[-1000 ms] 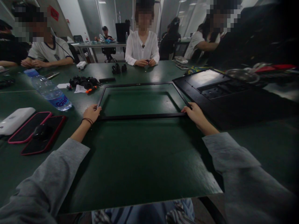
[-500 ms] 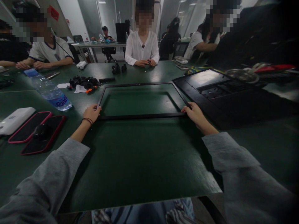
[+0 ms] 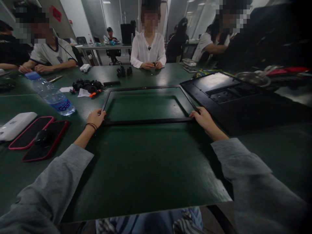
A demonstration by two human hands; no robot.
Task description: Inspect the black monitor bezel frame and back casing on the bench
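Between my hands is a thin black rectangular frame (image 3: 148, 122), which looks like a screen bezel, its middle open to the green table (image 3: 146, 162). Its shadow falls on the tabletop inside the opening. My left hand (image 3: 95, 117) grips the near left corner, thumb on top. At the near right corner my right hand (image 3: 201, 117) is closed on the frame in the same way. The undersides of both hands' grips are hidden. Right of the frame lies a large black panel (image 3: 253, 110) with a shiny patch and recesses, close to my right hand.
Left of me stand a water bottle (image 3: 52, 94), a white device (image 3: 18, 125) and two red-edged phones (image 3: 31, 131) with a black mouse-like object (image 3: 44, 137) on them. Black parts (image 3: 87, 86) lie beyond the frame. Across the table sits a person in white (image 3: 148, 48).
My hands and the black frame have stayed in place. Across the table, the person's hands have shifted slightly.
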